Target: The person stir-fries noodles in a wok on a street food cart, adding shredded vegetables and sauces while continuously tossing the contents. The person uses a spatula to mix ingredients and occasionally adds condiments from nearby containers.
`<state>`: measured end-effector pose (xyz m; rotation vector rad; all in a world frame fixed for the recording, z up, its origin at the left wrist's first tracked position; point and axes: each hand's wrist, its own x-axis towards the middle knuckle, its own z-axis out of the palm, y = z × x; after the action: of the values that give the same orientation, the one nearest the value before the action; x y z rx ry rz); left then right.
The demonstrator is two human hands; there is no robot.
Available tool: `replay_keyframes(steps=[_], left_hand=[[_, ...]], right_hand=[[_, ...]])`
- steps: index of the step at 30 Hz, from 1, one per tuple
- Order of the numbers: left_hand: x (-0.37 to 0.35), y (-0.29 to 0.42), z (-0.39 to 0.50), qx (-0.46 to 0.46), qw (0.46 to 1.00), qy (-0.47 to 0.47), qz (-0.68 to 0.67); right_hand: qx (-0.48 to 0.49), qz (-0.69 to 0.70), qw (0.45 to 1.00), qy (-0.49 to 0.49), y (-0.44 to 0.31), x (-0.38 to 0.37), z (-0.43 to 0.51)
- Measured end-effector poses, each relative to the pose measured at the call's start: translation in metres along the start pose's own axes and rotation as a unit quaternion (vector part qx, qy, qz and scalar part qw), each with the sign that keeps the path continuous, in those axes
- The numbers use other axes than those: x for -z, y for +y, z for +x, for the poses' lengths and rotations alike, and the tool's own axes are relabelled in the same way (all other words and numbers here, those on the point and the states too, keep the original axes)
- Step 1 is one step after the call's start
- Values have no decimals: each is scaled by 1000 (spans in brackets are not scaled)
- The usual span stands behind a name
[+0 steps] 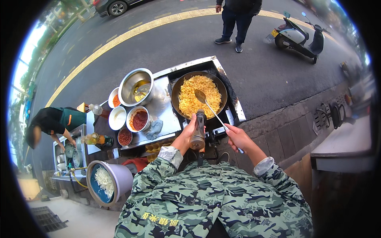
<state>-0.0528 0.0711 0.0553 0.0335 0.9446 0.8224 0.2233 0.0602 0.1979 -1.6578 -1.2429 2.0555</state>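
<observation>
My left hand [189,133] grips a dark, see-through bottle [197,139], its neck pointing towards the near rim of a round pan [223,89]. Yellow shredded food, perhaps noodles or potato strips [193,89], fills much of the pan. In my right hand [239,137] is the handle of a long metal spoon [215,114]; its bowl is over the food. I cannot tell whether anything leaves the bottle. Left of the pan, on the metal counter [162,92], stand a steel bowl with yellow liquid [137,89] and a bowl of dark red paste [139,119].
A grey-blue cloth [154,130] lies near more bowls, one with white contents [117,118]. A bucket [122,181] of white shreds stands lower left. At far left a person [56,122] handles dishes in a sink. Another person [238,20] and a scooter [297,38] are beyond the cart.
</observation>
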Motion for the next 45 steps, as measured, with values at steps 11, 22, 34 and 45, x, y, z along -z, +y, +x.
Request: replay_keyframes(steps=[11,22,34,45], left_hand=[[-57,-6,-40,2,996,-68,-65],[-29,-37,-25,-47,998,34,-6],[75,74,-213,-434,897,86,0],[354,273,-227,-519,461,700,170]], right_hand=[[89,-151,982,77,3,35,20],[21,-172,985,25,-1,20,-5],[267,-448,831,193,18,9,111],[78,-588,793,141,-10,-8,92]])
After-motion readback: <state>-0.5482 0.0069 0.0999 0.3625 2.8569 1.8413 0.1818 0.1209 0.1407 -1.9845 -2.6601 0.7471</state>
